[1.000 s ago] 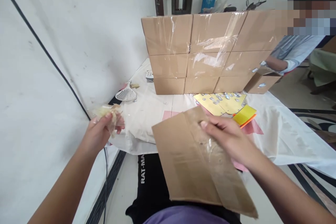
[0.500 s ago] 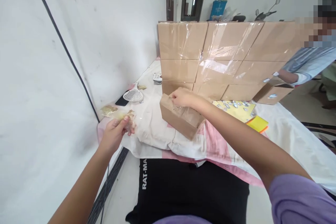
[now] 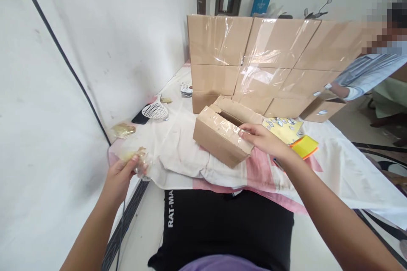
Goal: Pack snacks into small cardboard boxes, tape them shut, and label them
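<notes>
My left hand [image 3: 121,173], at the table's left edge, pinches a crumpled piece of clear plastic [image 3: 144,161] with yellowish and brown patches. Whether anything is inside that plastic I cannot tell. In front of me a small cardboard box [image 3: 219,146] lies slantwise on the table, one flap up along its far side and a dark gap showing. Shiny clear tape covers part of its near flap. With thumb and fingertips closed, my right hand [image 3: 263,137] grips that flap near its right end.
Taped cardboard boxes [image 3: 216,42] form a wall at the back. On the left lie a white perforated scoop [image 3: 155,110], a dark phone-like slab [image 3: 140,115] and a golden plastic packet [image 3: 123,130]. A yellow pad [image 3: 304,147] lies right; beyond, another person's hand touches an open box [image 3: 322,112].
My right hand has moved right and toward me, from the box's far left part to its near flap. The box's flaps now stand apart. My left hand has shifted slightly left and down.
</notes>
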`<state>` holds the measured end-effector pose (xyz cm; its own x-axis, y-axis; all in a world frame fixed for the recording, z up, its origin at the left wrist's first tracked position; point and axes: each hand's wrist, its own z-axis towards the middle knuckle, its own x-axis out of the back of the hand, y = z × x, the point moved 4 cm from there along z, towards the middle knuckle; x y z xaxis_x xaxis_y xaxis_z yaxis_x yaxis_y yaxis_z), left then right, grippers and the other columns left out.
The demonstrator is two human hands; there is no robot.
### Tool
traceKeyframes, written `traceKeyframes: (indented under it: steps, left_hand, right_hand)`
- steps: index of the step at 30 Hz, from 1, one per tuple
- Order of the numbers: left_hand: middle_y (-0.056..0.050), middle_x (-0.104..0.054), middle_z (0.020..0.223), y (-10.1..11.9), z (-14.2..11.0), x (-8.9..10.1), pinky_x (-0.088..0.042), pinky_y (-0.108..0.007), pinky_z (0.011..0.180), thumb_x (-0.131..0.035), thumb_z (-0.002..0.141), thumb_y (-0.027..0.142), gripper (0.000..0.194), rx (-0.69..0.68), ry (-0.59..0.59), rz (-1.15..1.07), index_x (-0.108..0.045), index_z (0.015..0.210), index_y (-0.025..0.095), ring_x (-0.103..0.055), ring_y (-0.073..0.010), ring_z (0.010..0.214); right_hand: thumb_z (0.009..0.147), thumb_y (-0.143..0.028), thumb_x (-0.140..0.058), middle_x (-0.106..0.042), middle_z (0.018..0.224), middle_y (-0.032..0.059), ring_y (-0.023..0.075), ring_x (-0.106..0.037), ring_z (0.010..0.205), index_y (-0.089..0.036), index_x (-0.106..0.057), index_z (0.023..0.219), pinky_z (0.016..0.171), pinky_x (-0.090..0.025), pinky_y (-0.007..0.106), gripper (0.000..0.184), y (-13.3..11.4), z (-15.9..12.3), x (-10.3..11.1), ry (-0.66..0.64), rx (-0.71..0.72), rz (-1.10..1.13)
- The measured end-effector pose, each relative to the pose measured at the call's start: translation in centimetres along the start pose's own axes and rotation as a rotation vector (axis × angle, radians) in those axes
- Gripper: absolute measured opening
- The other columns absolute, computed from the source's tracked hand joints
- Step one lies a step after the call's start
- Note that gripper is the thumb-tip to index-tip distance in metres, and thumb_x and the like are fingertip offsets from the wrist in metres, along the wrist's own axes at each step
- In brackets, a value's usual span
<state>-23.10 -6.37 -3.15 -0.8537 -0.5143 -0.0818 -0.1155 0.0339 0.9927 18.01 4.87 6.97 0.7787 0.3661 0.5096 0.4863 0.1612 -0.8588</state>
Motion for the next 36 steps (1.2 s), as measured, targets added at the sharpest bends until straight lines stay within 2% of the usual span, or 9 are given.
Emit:
traceKeyframes:
  steps: [8, 14, 16, 18, 21, 24, 31, 34, 36]
  left_hand:
    - [-0.001, -0.071, 0.076, -1.8, -2.1, 0.4, -0.047, -0.023, 0.052, -0.085, 0.062, 0.051, 0.046, 0.045, 0.020, -0.022, -0.073, 0.090, 0.016, -0.061, -0.0153, 0.063]
    - [-0.001, -0.070, 0.076, -1.1, -3.0, -2.0, -0.051, -0.025, 0.059, -0.084, 0.066, 0.050, 0.043, 0.018, -0.068, -0.087, -0.074, 0.090, 0.016, -0.061, -0.0154, 0.065]
    - [-0.002, -0.069, 0.073, -0.3, -3.7, -3.2, -0.052, -0.027, 0.065, -0.082, 0.070, 0.051, 0.039, -0.015, -0.112, -0.075, -0.073, 0.083, 0.016, -0.062, -0.0171, 0.068]
    - [-0.003, -0.069, 0.073, 0.5, -4.8, -4.4, -0.053, -0.030, 0.072, -0.079, 0.074, 0.051, 0.036, -0.063, -0.162, -0.034, -0.071, 0.078, 0.016, -0.064, -0.0193, 0.074]
    - [-0.002, -0.066, 0.070, 1.0, -6.8, -6.6, -0.052, -0.031, 0.074, -0.076, 0.078, 0.048, 0.032, -0.113, -0.290, 0.073, -0.069, 0.074, 0.017, -0.062, -0.0190, 0.073]
    - [-0.001, -0.066, 0.075, 0.2, -9.1, -9.1, -0.051, -0.029, 0.073, -0.076, 0.080, 0.045, 0.028, -0.082, -0.321, 0.039, -0.067, 0.084, 0.019, -0.061, -0.0171, 0.074]
    - [-0.004, -0.067, 0.093, -1.5, -13.4, -13.9, -0.049, -0.023, 0.067, -0.084, 0.073, 0.032, 0.038, 0.368, -0.384, -0.453, -0.063, 0.102, 0.018, -0.061, -0.0133, 0.077]
    - [-0.003, -0.061, 0.087, 1.1, -12.7, -12.0, -0.049, -0.025, 0.063, -0.081, 0.071, 0.043, 0.040, 0.428, -0.384, -0.746, -0.061, 0.094, 0.016, -0.056, -0.0132, 0.072]
    - [0.001, -0.054, 0.077, 3.4, -10.9, -9.0, -0.049, -0.026, 0.060, -0.077, 0.071, 0.048, 0.039, 0.179, -0.207, -0.852, -0.059, 0.085, 0.017, -0.051, -0.0121, 0.066]
  right_hand:
    - [0.088, -0.031, -0.047, -0.070, 0.084, 0.0054, 0.0208, -0.065, 0.075, -0.017, -0.068, 0.096, 0.065, -0.050, 0.030, 0.027, -0.1, 1.5, -4.1, 0.352, -0.011, 0.037]
    - [0.088, -0.020, -0.046, -0.053, 0.131, 0.0154, 0.0256, -0.052, 0.125, -0.018, -0.054, 0.131, 0.106, -0.042, 0.044, 0.044, -3.3, -0.8, -7.9, 0.751, 0.252, -0.051]
    - [0.089, -0.020, -0.049, -0.052, 0.131, 0.0146, 0.0274, -0.048, 0.129, -0.020, -0.057, 0.126, 0.111, -0.037, 0.048, 0.038, -5.2, -2.7, -10.5, 0.679, 0.443, -0.155]
    - [0.092, -0.025, -0.053, -0.057, 0.125, 0.0122, 0.0243, -0.055, 0.117, -0.020, -0.059, 0.121, 0.106, -0.042, 0.043, 0.031, -6.4, -4.2, -13.5, 0.417, 0.568, -0.094]
    - [0.097, -0.039, -0.053, -0.063, 0.101, 0.0061, 0.0158, -0.061, 0.083, -0.018, -0.061, 0.107, 0.075, -0.052, 0.029, 0.024, -5.7, -4.9, -17.1, 0.040, 0.373, 0.257]
    - [0.097, -0.052, -0.050, -0.055, 0.070, -0.0023, 0.0109, -0.051, 0.057, -0.019, -0.054, 0.085, 0.052, -0.042, 0.023, 0.036, -3.4, -4.8, -19.0, -0.092, 0.112, 0.573]
    - [0.099, -0.043, -0.048, -0.048, 0.062, -0.0032, 0.0117, -0.046, 0.059, -0.019, -0.047, 0.070, 0.056, -0.036, 0.024, 0.037, 0.0, -7.2, -17.5, 0.143, 0.096, 0.391]
    - [0.098, -0.042, -0.046, -0.047, 0.064, -0.0029, 0.0128, -0.044, 0.060, -0.020, -0.046, 0.071, 0.057, -0.034, 0.025, 0.035, 2.1, -8.0, -14.0, 0.375, 0.081, 0.311]
    - [0.098, -0.046, -0.047, -0.043, 0.061, -0.0043, 0.0122, -0.040, 0.056, -0.022, -0.043, 0.071, 0.054, -0.032, 0.025, 0.037, 3.8, -8.6, -11.6, 0.463, 0.034, 0.376]
